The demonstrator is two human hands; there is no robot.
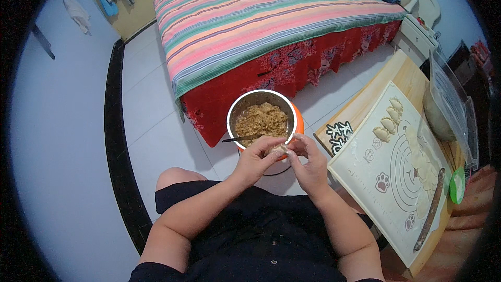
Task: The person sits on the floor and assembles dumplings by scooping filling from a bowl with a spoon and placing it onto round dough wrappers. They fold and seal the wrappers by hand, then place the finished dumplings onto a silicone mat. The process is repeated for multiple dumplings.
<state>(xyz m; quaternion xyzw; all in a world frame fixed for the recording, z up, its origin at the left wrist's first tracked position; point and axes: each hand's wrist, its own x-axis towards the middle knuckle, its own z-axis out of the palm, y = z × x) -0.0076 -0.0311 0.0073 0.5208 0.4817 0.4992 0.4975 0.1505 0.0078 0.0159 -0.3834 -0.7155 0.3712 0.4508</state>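
Left hand [259, 155] and right hand [308, 163] pinch a small dough piece [280, 148]; a metal pot [261, 97] stands just beyond.

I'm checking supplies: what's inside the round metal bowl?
Lumpy brown mixture and slim dark utensil. The mixture covers the bottom of the bowl; the left hand hides some rim.

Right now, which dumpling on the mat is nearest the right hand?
The dumpling at the row's lower-left end in the head view; the others lie farther up the row, away from the right hand.
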